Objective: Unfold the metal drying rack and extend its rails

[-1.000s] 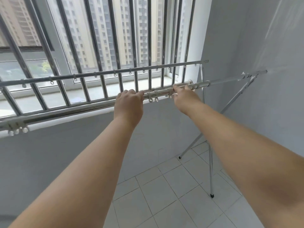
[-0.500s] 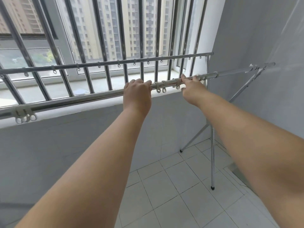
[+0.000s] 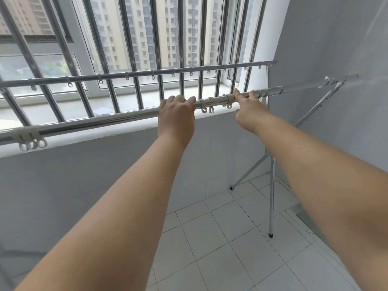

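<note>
The metal drying rack stands unfolded on crossed legs (image 3: 271, 198) by the window. Its near rail (image 3: 105, 122) runs from the lower left up to the right, where a thinner inner tube (image 3: 304, 86) sticks out toward the wall. My left hand (image 3: 176, 116) is wrapped over the near rail from above. My right hand (image 3: 249, 109) grips the same rail further right, fingers over it, near the white collar. White plastic hook rings (image 3: 206, 106) hang on the rail between my hands. The far rail (image 3: 147, 74) lies parallel behind, with hook rings spaced along it.
The barred window (image 3: 130, 49) and its sill are just behind the rack. A grey wall (image 3: 336, 49) stands close on the right, near the rail's tip. More white rings (image 3: 31, 142) cluster at the rail's left end. Below is a white tiled floor (image 3: 220, 238).
My view has shifted, so the rack sits further right and higher in frame. Both hands keep their hold on the near rail; the right hand sits slightly further from the left.
</note>
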{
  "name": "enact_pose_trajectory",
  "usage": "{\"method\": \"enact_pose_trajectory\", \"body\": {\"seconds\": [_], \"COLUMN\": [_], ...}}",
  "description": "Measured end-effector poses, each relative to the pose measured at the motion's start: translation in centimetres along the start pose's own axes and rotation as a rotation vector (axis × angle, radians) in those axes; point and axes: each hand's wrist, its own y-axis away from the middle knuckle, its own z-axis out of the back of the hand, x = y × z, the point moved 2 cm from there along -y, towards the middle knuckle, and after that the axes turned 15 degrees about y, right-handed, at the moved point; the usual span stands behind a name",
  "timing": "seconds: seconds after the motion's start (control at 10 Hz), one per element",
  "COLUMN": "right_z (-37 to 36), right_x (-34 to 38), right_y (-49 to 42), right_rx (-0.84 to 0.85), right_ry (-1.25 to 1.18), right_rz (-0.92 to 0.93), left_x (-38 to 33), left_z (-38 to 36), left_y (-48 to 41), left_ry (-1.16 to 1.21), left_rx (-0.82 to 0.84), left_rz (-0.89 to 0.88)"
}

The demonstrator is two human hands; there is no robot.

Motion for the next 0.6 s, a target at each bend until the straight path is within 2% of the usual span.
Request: {"method": "enact_pose_trajectory", "body": {"seconds": [0.1,0.3,0.4,0.6], "right_z": [-0.1,-0.4,-0.7,-0.6], "right_x": [-0.2,-0.2,0.5,2.6], "right_y": [1.0,2.9,4.2,8.9], "right_rx": [0.043,0.058,0.028,0.069], "right_ry": [-0.005,-0.031,-0.032,-0.026], "right_rz": [0.006,-0.013,-0.008,-0.015], "left_x": [-0.2,-0.7,-0.9,-1.0], "left_z": [0.4,0.6,1.1,2.5], "left_y": [0.6,2.6,4.0,6.5], "left_ry": [-0.047,-0.285,-0.34,-0.285], "left_rx": [0.067,0.304,0.342,0.388], "left_rz": [-0.002,0.025,0.012,0.017]}}
